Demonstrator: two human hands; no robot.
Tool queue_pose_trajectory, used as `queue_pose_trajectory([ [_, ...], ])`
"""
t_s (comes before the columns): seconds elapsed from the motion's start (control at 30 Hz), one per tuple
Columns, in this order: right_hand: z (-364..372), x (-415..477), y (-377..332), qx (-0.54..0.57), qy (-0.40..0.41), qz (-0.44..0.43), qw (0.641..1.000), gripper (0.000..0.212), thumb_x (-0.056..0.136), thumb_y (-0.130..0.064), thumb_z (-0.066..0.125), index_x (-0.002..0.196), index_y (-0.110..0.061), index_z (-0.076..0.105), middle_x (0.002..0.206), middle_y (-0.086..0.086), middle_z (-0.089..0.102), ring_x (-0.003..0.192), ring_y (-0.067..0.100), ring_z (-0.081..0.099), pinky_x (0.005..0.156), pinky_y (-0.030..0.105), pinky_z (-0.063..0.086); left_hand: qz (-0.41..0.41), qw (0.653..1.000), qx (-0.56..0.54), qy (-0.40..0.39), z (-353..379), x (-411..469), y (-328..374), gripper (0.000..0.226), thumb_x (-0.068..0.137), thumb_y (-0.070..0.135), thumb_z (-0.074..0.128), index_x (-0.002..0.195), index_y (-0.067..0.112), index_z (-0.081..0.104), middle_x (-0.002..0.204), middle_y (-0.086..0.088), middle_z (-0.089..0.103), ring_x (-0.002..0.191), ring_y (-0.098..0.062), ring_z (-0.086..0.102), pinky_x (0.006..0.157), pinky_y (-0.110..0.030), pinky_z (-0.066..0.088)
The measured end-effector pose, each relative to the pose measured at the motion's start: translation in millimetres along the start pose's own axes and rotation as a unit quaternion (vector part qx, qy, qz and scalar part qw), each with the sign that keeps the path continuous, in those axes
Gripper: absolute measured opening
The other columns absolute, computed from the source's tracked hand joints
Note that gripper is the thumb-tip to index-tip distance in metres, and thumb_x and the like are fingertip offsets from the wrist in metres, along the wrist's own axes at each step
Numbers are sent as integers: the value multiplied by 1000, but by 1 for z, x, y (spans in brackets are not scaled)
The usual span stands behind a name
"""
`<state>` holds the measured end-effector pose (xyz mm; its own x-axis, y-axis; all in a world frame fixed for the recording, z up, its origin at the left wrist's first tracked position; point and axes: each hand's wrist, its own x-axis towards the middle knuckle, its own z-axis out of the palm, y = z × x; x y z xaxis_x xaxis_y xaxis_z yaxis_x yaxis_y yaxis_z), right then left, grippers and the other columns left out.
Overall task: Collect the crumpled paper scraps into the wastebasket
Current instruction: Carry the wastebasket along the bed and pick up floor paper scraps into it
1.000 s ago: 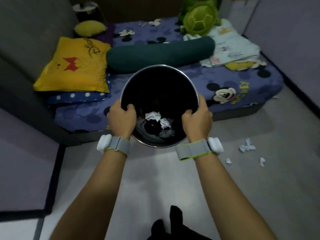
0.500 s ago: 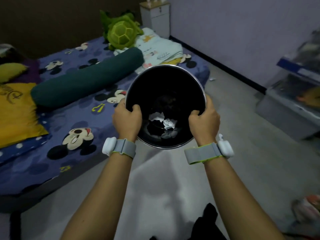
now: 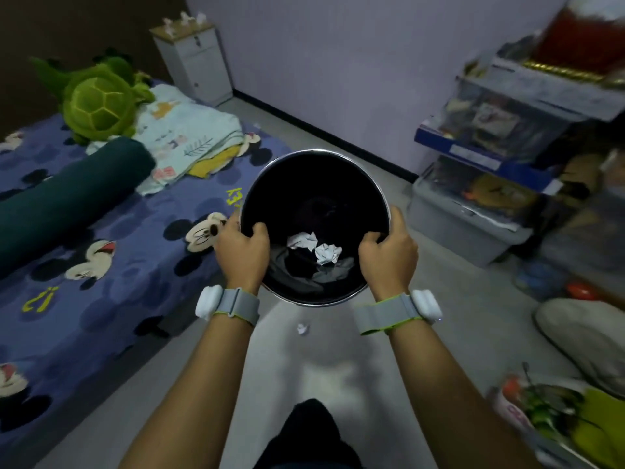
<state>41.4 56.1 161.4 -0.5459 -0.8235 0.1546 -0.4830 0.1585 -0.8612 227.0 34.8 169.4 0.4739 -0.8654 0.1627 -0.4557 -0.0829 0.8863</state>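
Observation:
I hold a round black wastebasket [image 3: 314,184] with a shiny metal rim in front of me, above the floor. My left hand [image 3: 241,250] grips its left rim and my right hand [image 3: 389,257] grips its right rim. Inside the wastebasket lie two crumpled white paper scraps [image 3: 316,247] on a dark liner. One small crumpled paper scrap [image 3: 302,329] lies on the grey floor just below the basket, between my forearms.
A low bed [image 3: 101,238] with a blue cartoon sheet, a green bolster [image 3: 67,194] and a turtle plush [image 3: 98,103] fills the left. Stacked plastic storage boxes [image 3: 490,184] stand at the right wall. A white cabinet [image 3: 192,59] is in the far corner. Clutter lies at the lower right.
My view has swung to the right with the wastebasket still held in both hands. The bed slid left, the storage boxes came into view, and a scrap on the floor now shows below the basket.

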Motion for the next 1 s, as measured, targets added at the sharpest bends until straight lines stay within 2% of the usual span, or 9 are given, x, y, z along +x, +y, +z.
queue_pose_trajectory([
  [0.13, 5, 62, 21, -19, 11, 21, 1000, 48, 78, -6, 49, 122, -24, 55, 82, 11, 67, 72, 32, 56, 64, 27, 37, -6, 1000, 13, -11, 66, 30, 11, 26, 70, 28, 47, 81, 9, 60, 78, -16, 64, 80, -39, 59, 74, -42, 49],
  [0.27, 25, 145, 44, -20, 14, 11, 1000, 49, 78, -6, 50, 123, -25, 56, 85, 10, 67, 76, 34, 59, 66, 28, 39, -22, 999, 3, -27, 141, 70, 22, 13, 71, 26, 49, 74, 15, 54, 76, -19, 64, 80, -41, 61, 71, -42, 49],
  [0.37, 52, 225, 55, -50, -1, 25, 998, 46, 79, -8, 52, 121, -24, 56, 79, 8, 63, 69, 27, 51, 64, 27, 35, -47, 998, 17, -35, 206, 117, 28, 19, 71, 26, 49, 79, 12, 59, 79, -19, 66, 82, -41, 62, 72, -45, 51],
  [0.43, 66, 267, 58, -49, -15, 17, 999, 44, 79, -10, 52, 119, -26, 56, 82, 6, 63, 70, 26, 53, 64, 26, 37, -56, 997, 17, -42, 236, 140, 34, 17, 71, 26, 49, 79, 14, 59, 79, -17, 66, 82, -41, 62, 71, -45, 50],
  [0.57, 89, 316, 64, -55, -24, -2, 998, 41, 78, -10, 51, 115, -22, 58, 74, 8, 61, 64, 28, 55, 59, 28, 41, -85, 995, 37, -30, 268, 166, 40, 19, 79, 17, 57, 95, 9, 65, 95, -18, 70, 95, -38, 63, 79, -36, 46],
  [0.63, 99, 334, 68, -50, -26, -20, 998, 38, 77, -8, 51, 113, -17, 60, 70, 5, 56, 60, 26, 52, 56, 27, 40, -96, 994, 36, -32, 282, 176, 39, 20, 82, 13, 59, 100, 9, 66, 99, -16, 70, 98, -35, 63, 78, -29, 42],
  [0.73, 121, 378, 74, -58, -58, -34, 996, 34, 78, -6, 51, 110, -12, 61, 69, 3, 52, 60, 24, 49, 57, 25, 35, -117, 993, 22, -23, 312, 197, 37, 23, 82, 12, 59, 104, 10, 65, 99, -13, 70, 97, -30, 63, 72, -22, 36],
  [0.8, 139, 409, 82, -67, -96, -40, 992, 35, 78, -7, 50, 111, -14, 60, 74, 6, 58, 64, 27, 52, 59, 27, 37, -137, 990, 22, -11, 333, 209, 30, 22, 82, 11, 59, 104, 10, 64, 94, -9, 68, 94, -28, 62, 69, -20, 34],
  [1.0, 195, 468, 111, -75, -190, -76, 976, 40, 78, -7, 49, 116, -19, 60, 91, 12, 70, 79, 35, 63, 63, 29, 41, -217, 975, -6, 38, 387, 221, 1, 37, 83, 10, 58, 119, 15, 51, 103, -1, 60, 92, -19, 54, 77, -24, 36],
])
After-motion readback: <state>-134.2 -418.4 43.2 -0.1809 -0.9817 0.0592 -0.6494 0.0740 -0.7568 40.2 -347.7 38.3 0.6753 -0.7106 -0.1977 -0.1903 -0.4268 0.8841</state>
